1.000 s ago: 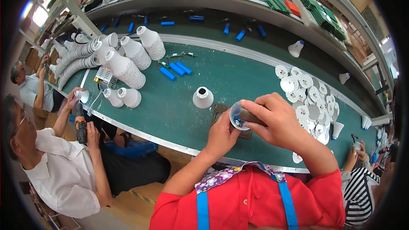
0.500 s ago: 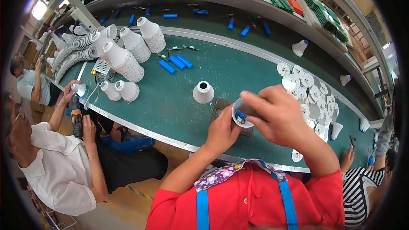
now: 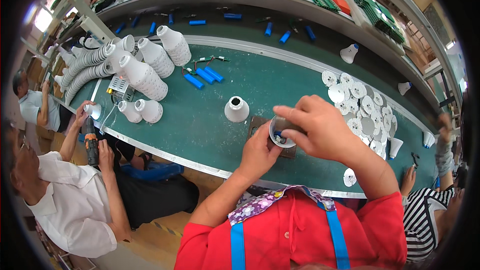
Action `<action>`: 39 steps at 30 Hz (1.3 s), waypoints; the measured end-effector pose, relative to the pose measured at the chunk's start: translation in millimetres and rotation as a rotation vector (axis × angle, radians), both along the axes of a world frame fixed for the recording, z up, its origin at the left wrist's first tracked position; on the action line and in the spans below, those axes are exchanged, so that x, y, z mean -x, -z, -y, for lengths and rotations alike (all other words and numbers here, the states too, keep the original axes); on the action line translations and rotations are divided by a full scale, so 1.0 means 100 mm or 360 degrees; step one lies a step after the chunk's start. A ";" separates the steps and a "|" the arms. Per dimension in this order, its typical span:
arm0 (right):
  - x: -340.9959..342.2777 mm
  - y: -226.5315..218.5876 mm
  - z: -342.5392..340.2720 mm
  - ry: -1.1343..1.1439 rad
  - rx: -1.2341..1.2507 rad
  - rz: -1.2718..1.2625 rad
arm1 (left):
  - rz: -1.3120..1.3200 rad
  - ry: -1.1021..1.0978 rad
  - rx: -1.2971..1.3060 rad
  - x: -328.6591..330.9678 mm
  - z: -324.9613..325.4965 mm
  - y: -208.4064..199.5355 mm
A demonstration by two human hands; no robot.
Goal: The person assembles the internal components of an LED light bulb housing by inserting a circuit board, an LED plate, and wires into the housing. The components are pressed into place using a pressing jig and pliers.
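My left hand (image 3: 258,154) is closed around a white cone-shaped plastic housing (image 3: 283,144), its wide mouth tilted up toward me. Inside that mouth, a blue battery pack (image 3: 278,134) and some wiring show in part. My right hand (image 3: 322,129) is over the mouth, thumb and fingers pinching a greyish piece (image 3: 293,124) that looks like one of the round discs; its outline is mostly hidden. Under my hands lies a brown block (image 3: 256,126). Another white housing (image 3: 236,109) stands on the green table just left of it, narrow end up.
Many white and grey discs (image 3: 367,105) are spread at right. Stacked white housings (image 3: 145,77) and blue battery packs (image 3: 205,75) lie at left. Beyond the table edge, a dark strip carries more batteries (image 3: 285,37). A person at left holds a power drill (image 3: 91,141); another works at right.
My right hand has shifted slightly left and lower over the housing's mouth, its fingers now closer in. The person at right has raised an arm over the table.
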State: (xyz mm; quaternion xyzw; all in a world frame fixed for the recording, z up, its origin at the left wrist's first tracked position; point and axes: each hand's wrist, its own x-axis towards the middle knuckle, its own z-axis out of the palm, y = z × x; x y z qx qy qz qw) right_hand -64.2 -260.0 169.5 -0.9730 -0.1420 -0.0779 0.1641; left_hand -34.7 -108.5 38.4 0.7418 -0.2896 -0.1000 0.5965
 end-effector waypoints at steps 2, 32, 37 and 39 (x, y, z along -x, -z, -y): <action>0.05 -0.06 0.05 0.0107 -0.0205 0.0091 | -0.0006 -0.0014 0.0006 0.00 -0.02 -0.03; 0.88 1.59 0.74 0.0910 -0.0154 0.0288 | -0.1407 0.0117 0.0891 -0.10 0.05 -0.31; 0.90 1.59 0.76 0.0906 -0.0167 0.0317 | -0.1531 0.0208 0.0952 -0.05 0.10 -0.34; 0.91 1.61 0.75 0.0900 -0.0156 0.0324 | -0.1515 0.0210 0.0944 -0.05 0.12 -0.35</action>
